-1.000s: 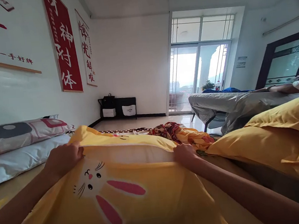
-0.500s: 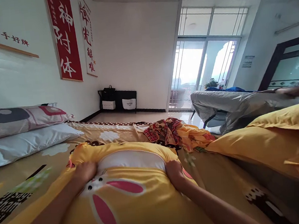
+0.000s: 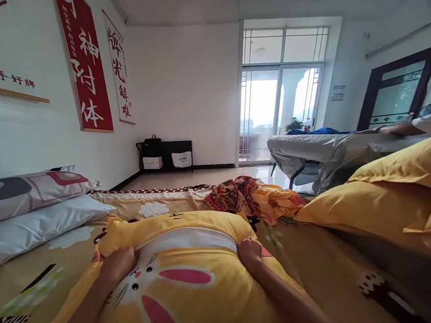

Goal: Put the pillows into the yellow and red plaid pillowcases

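A yellow pillowcase [image 3: 229, 288] printed with a white rabbit lies in front of me, plump in the middle. Through its opening at the far end shows a strip of white pillow [image 3: 188, 238]. My left hand [image 3: 119, 264] is closed on the pillowcase at the left end of that opening. At the right end, my right hand [image 3: 250, 250] grips the pillowcase edge in a fist. The fingertips of both hands are hidden in or behind the cloth.
A patterned sheet [image 3: 320, 274] covers the bed. Crumpled red and orange cloth [image 3: 238, 195] lies beyond the pillow. White and patterned pillows [image 3: 44, 220] are stacked at left, yellow pillows [image 3: 362, 207] at right. A person's arm [image 3: 399, 128] rests over a plastic-covered table [image 3: 314, 146].
The view has tilted up and shifted slightly. Both hands keep hold of the pillowcase edges, and more of the rabbit's face shows beside my left hand.
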`<state>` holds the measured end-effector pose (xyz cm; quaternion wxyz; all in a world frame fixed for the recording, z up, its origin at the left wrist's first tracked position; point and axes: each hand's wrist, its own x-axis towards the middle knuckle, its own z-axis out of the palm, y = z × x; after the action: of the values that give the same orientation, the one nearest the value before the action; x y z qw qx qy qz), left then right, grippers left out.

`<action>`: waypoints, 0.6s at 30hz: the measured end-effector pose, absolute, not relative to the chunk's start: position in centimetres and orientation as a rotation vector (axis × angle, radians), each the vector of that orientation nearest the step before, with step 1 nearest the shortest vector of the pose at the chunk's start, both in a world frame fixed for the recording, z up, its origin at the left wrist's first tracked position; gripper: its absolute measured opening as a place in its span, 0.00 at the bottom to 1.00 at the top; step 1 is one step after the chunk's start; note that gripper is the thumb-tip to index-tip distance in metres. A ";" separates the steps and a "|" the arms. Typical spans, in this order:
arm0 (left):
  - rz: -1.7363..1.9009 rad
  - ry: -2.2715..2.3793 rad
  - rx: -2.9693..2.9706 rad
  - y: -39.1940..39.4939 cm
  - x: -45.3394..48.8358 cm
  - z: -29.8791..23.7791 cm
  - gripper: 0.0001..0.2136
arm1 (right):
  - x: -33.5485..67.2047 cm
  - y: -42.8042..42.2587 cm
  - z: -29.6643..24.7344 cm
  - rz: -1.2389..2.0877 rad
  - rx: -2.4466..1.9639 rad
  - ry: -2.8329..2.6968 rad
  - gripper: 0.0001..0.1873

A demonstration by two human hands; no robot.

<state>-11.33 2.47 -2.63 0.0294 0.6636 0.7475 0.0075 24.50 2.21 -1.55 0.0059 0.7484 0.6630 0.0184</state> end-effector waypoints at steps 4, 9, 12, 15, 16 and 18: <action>-0.088 2.233 2.039 4.2 -12.1 -0.5 0.10 | 26.5 3.6 -0.6 0.054 2.266 1.998 0.12; -0.208 2.008 2.028 4.5 -12.5 6.7 0.11 | 29.5 6.4 7.4 0.161 2.157 2.236 0.26; -0.028 1.833 2.284 4.5 -9.8 12.1 0.20 | 28.6 7.6 12.2 0.350 2.173 2.461 0.38; 0.389 1.999 2.497 5.8 -6.2 14.2 0.27 | 26.1 9.0 13.3 0.539 2.239 2.697 0.39; 0.492 2.043 2.526 6.5 -5.2 13.3 0.28 | 25.1 9.6 12.2 0.579 2.264 2.770 0.37; 0.565 2.061 2.557 8.2 -3.7 9.0 0.26 | 23.0 10.7 7.7 0.535 2.293 2.854 0.32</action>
<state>-3.69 8.15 9.03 -0.0951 0.7638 0.6157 0.1689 23.02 10.71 7.74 -0.2753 0.5958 0.7416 0.1391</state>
